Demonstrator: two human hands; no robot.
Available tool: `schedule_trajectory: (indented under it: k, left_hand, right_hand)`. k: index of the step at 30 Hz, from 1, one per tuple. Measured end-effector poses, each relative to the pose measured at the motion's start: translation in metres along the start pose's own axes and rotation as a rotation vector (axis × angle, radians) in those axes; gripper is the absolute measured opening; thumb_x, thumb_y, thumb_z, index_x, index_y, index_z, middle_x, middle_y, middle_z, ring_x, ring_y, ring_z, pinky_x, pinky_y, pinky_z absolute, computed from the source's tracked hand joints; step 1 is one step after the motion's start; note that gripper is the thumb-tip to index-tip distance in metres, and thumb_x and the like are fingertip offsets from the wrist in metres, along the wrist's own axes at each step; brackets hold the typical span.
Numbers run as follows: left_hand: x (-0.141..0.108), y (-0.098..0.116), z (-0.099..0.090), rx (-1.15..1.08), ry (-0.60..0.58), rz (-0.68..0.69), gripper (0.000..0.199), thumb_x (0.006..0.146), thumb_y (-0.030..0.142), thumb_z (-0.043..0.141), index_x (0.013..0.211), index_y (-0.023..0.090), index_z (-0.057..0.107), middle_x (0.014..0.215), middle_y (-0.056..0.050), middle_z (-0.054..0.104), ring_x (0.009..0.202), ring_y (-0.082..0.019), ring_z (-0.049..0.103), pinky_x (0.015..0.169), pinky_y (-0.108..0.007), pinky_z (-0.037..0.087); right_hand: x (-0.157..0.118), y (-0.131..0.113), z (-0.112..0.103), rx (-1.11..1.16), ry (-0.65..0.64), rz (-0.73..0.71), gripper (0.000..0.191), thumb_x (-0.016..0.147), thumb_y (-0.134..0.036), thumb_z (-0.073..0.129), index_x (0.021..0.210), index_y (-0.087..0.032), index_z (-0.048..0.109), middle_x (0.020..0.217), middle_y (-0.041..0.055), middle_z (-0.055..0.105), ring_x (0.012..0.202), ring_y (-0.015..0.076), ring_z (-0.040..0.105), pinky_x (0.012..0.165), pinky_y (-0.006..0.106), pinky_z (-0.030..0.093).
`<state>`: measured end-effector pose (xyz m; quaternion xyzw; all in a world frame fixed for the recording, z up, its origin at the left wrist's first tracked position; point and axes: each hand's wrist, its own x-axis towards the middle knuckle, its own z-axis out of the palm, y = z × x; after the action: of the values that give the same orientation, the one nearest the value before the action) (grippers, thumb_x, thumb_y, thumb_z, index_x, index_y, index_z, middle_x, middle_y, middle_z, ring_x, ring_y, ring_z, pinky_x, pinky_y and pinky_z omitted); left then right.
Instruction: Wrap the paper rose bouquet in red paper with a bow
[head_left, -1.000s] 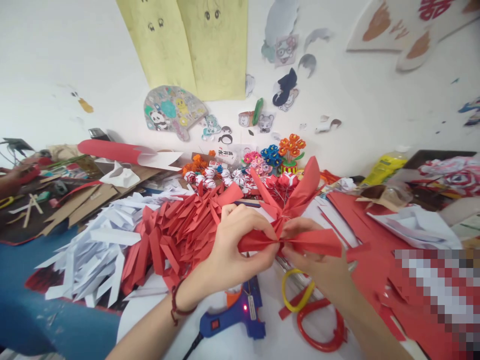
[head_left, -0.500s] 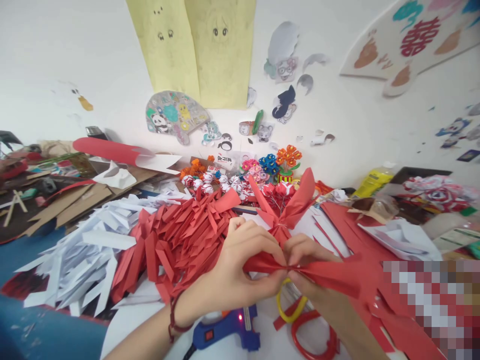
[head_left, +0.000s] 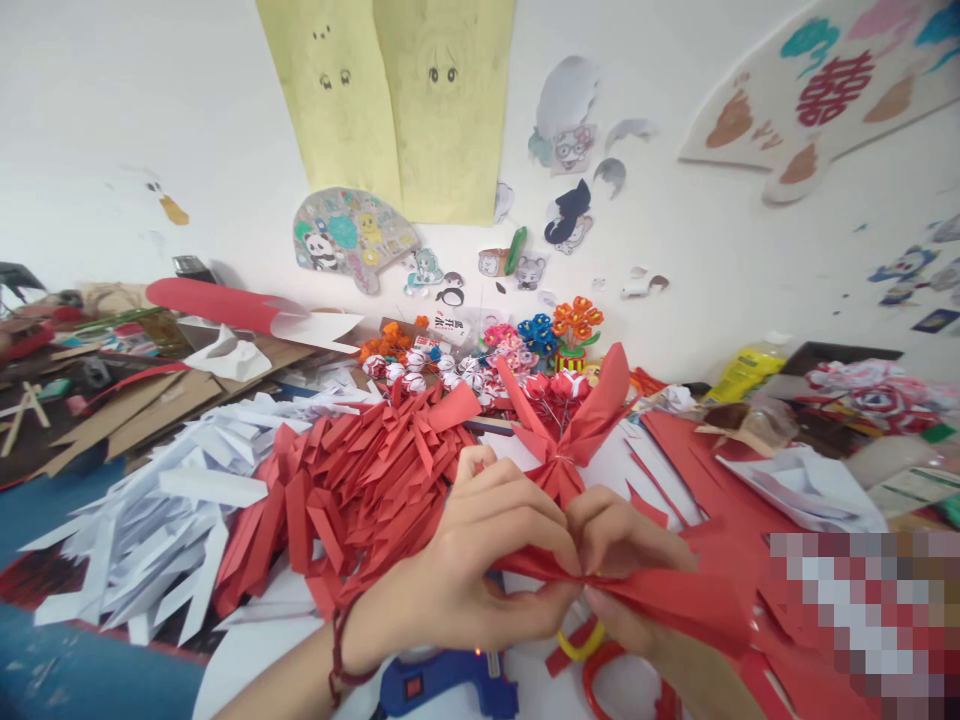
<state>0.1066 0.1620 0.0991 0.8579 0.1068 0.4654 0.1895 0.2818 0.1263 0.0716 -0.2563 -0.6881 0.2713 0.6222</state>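
Left hand (head_left: 487, 565) and right hand (head_left: 637, 540) met at the lower centre of the frame, each drawn into a pinch, thumb against fingertips, on the narrow waist of a red paper piece (head_left: 675, 600). The left thumb and forefinger bowed into a loop; the right hand's lower part was partly hidden by the paper. That piece ran across both hands, squeezed to a thin gathered neck between the fingertips and flaring into a broad, softly creased tail toward the lower right. It looked nearly weightless, thin and pliable, perhaps springy enough to fan out if let go, and likely to tear under a hard pull. The neck seemed the place to hold it, with the flared ends left unpressed. Just behind, a red bow (head_left: 555, 447) rose in pointed lobes, cinched by what looked like pale thread (head_left: 564, 458); whether it joined the held piece could not be told. At centre left lay a heap of red folded strips (head_left: 375, 470), matt and crisp-edged, beside white folded strips (head_left: 172, 510). Below the left hand rested a smooth blue glue gun (head_left: 450, 685), near a glossy yellow ring (head_left: 579, 652).
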Motion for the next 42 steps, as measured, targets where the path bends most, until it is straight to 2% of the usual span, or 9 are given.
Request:
schedule_trajectory:
  k: [15,24,29,42]
  left_hand:
    - [-0.0045,-0.0027,0.0026,-0.008,-0.005,0.013,0.015,0.083,0.016,0.069,0.093,0.023,0.06,0.085,0.001,0.07,0.078,-0.016,0.06,0.084,-0.039,0.038]
    - [-0.0008,-0.0007,0.0017,-0.03,-0.006,0.024,0.014,0.083,0.015,0.067,0.091,0.022,0.059,0.082,0.001,0.069,0.075,-0.015,0.06,0.081,-0.037,0.039]
    - [0.0005,0.0005,0.0014,-0.02,-0.005,0.027,0.016,0.082,0.011,0.068,0.089,0.021,0.059,0.082,0.001,0.069,0.075,-0.014,0.058,0.082,-0.038,0.038]
    - [-0.0005,0.0015,0.0005,-0.031,-0.032,-0.004,0.013,0.083,0.014,0.068,0.09,0.021,0.059,0.083,0.001,0.068,0.076,-0.015,0.058,0.079,-0.037,0.036]
  right_hand:
    - [-0.003,0.0005,0.0046,0.0,0.054,0.002,0.014,0.078,-0.026,0.069,0.074,-0.025,0.057,0.075,0.0005,0.061,0.062,0.0158,0.061,0.056,0.026,0.05]
    - [-0.0045,0.0011,0.0026,0.049,0.032,0.04,0.011,0.079,-0.028,0.068,0.077,-0.025,0.058,0.075,0.0023,0.06,0.062,0.0183,0.061,0.056,0.03,0.052]
    - [-0.0068,0.0022,0.001,0.05,0.008,0.046,0.01,0.077,-0.024,0.068,0.079,-0.026,0.059,0.077,0.0022,0.061,0.064,0.0181,0.061,0.058,0.03,0.052]
    - [-0.0081,0.0035,-0.0035,0.046,-0.021,0.058,0.016,0.074,-0.016,0.069,0.082,-0.027,0.06,0.08,0.0021,0.061,0.069,0.0185,0.061,0.061,0.03,0.052]
